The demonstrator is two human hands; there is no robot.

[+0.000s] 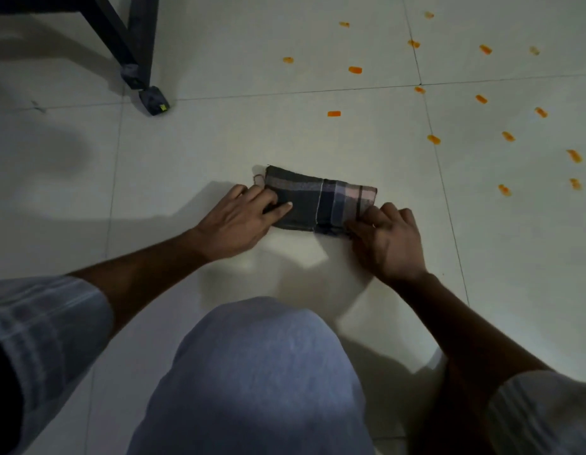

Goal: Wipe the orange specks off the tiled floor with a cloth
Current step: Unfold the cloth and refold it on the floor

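The folded plaid cloth (321,201) lies flat on the tiled floor (219,142) between my hands. My left hand (239,221) presses its left end, fingers straight; my right hand (388,239) pinches its right edge. Orange specks (355,70) lie beyond, up right.

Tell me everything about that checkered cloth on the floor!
The cloth is dark grey woven fabric with pale pink, white and bluish check stripes. It is folded into a flat, narrow rectangle and lies on the pale tiled floor, in front of the person's knee. The left hand presses on its left end, and the right hand pinches its right end. The orange specks lie beyond it, untouched.
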